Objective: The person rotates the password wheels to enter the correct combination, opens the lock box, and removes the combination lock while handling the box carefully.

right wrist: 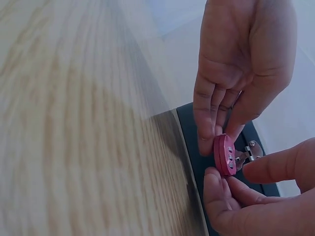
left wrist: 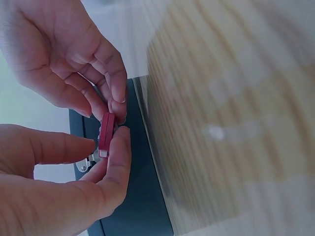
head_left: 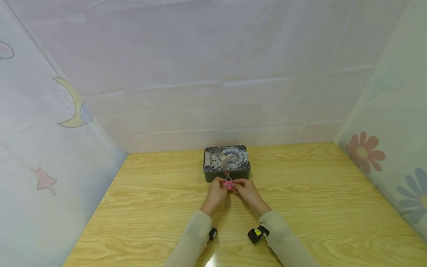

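Observation:
A pink combination padlock (head_left: 229, 184) with several number dials (right wrist: 230, 156) hangs by its shackle at the latch (right wrist: 252, 150) on the front of a dark tin box (head_left: 208, 176) with a patterned lid. From the left, my left hand (head_left: 216, 193) holds the padlock's side, its fingers behind the body. My right hand (head_left: 248, 193) grips the opposite side between thumb and curled fingers. The left wrist view shows the red-pink edge of the padlock (left wrist: 107, 133) between both hands' fingertips. Fingers partly hide the shackle.
The box stands at the back of a wood-grain table (head_left: 153, 207), close to a pale cloth backdrop (head_left: 213, 92). Printed cloth walls flank the table on both sides. A black strap with a yellow mark (head_left: 256, 234) is at the right sleeve.

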The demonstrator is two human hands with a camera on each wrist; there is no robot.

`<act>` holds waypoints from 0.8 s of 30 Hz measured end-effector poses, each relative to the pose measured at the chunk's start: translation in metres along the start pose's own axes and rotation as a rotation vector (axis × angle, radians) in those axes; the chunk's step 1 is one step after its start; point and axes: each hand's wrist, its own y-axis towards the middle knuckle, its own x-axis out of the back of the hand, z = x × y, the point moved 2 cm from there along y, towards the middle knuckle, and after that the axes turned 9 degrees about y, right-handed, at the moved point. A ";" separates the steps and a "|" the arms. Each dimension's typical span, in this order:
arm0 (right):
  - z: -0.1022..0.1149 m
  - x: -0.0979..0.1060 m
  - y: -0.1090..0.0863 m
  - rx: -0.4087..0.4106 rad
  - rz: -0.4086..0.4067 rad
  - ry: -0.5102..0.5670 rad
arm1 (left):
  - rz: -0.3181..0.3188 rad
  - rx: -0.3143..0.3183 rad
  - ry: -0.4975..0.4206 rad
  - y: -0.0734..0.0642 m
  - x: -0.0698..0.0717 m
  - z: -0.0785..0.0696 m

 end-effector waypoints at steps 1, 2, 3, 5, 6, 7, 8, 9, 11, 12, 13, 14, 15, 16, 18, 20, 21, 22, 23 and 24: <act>0.000 0.000 0.000 -0.004 -0.003 0.000 | 0.018 0.045 -0.006 -0.002 0.005 -0.009; -0.001 0.000 0.001 -0.006 -0.004 0.002 | 0.017 0.050 -0.004 -0.004 0.008 -0.015; -0.001 -0.001 0.001 -0.004 -0.005 0.005 | 0.022 0.069 -0.007 -0.006 0.014 -0.025; -0.001 -0.001 0.001 -0.008 -0.009 0.006 | 0.018 0.089 0.013 -0.012 0.024 -0.047; -0.001 -0.002 0.001 -0.008 -0.011 0.007 | 0.035 0.136 0.017 -0.017 0.034 -0.064; -0.001 -0.002 0.002 -0.006 -0.013 0.008 | 0.039 0.146 0.019 -0.019 0.038 -0.072; -0.001 -0.002 0.002 -0.010 -0.015 0.010 | 0.042 0.156 0.024 -0.021 0.041 -0.078; -0.001 -0.003 0.001 -0.012 -0.015 0.006 | 0.050 0.171 0.030 -0.022 0.043 -0.082; -0.001 -0.004 0.002 -0.010 -0.017 0.001 | 0.050 0.177 0.039 -0.022 0.043 -0.083; -0.001 -0.004 0.002 -0.011 -0.019 0.001 | 0.056 0.192 0.027 -0.022 0.044 -0.084; -0.001 -0.004 0.002 -0.010 -0.019 -0.001 | 0.059 0.199 0.019 -0.021 0.043 -0.083; -0.001 -0.005 0.002 -0.016 -0.021 -0.002 | 0.058 0.202 0.013 -0.021 0.043 -0.083; -0.001 -0.006 0.002 -0.013 -0.022 -0.006 | 0.056 0.204 0.007 -0.021 0.043 -0.084; -0.001 -0.006 0.003 -0.011 -0.023 -0.006 | 0.054 0.206 0.000 -0.021 0.043 -0.084; -0.001 -0.007 0.003 -0.018 -0.026 -0.010 | 0.050 0.211 -0.011 -0.022 0.043 -0.085; -0.001 -0.007 0.002 -0.026 -0.028 -0.013 | 0.044 0.209 -0.020 -0.022 0.044 -0.086; 0.000 -0.007 0.002 -0.026 -0.028 -0.017 | 0.042 0.210 -0.022 -0.023 0.044 -0.086; 0.000 -0.008 0.002 -0.032 -0.028 -0.018 | 0.041 0.213 -0.031 -0.023 0.044 -0.086; 0.000 -0.008 0.002 -0.035 -0.026 -0.021 | 0.043 0.220 -0.038 -0.023 0.044 -0.085; 0.001 -0.008 0.002 -0.041 -0.026 -0.021 | 0.043 0.223 -0.046 -0.022 0.042 -0.082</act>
